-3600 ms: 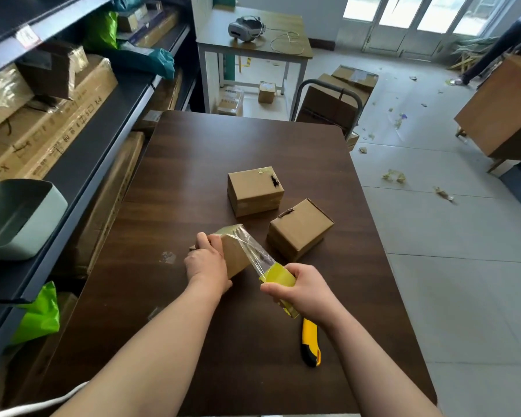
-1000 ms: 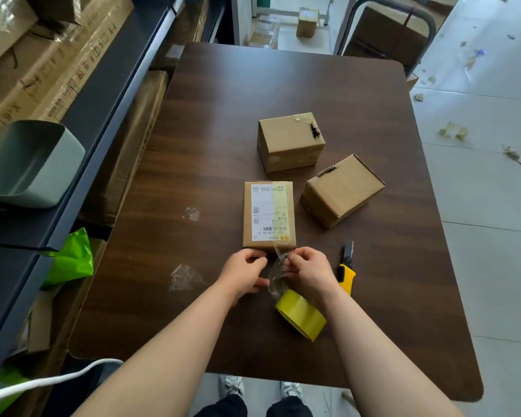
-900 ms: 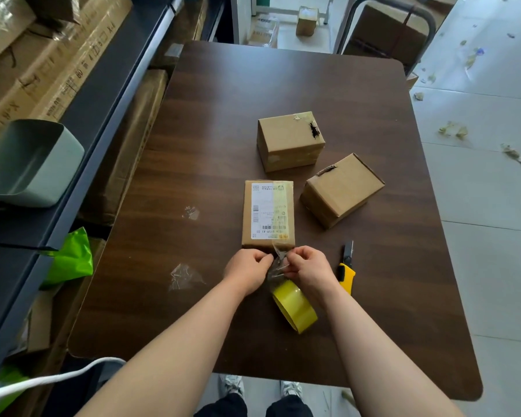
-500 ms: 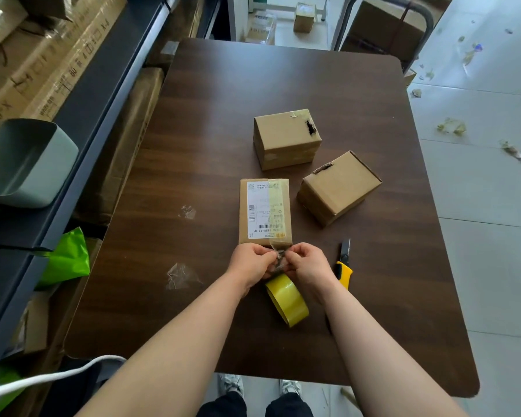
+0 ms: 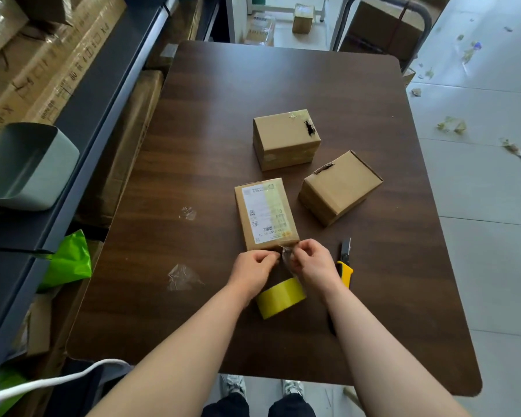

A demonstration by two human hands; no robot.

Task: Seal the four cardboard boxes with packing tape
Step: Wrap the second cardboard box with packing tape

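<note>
A flat cardboard box with a white shipping label (image 5: 265,213) lies on the dark wooden table (image 5: 223,115), a strip of clear tape running over its top. At the box's near edge my left hand (image 5: 253,270) and my right hand (image 5: 312,264) both pinch the clear tape strip (image 5: 288,254) that hangs off it. The yellow tape roll (image 5: 280,297) lies on the table just under my wrists, still joined to that strip. Two more cardboard boxes stand beyond: one with a torn hole (image 5: 286,138) and one turned askew (image 5: 340,188).
A yellow-handled utility knife (image 5: 345,261) lies right of my right hand. Crumpled tape scraps (image 5: 182,276) lie on the table to the left. Shelving with long cartons and a grey-green bin (image 5: 24,164) runs along the left. A cart with boxes (image 5: 382,25) stands past the table.
Since 3.6 s ago the labelled box has been laid flat and the roll set down. In the last second both hands closed together on the tape at the box's near edge.
</note>
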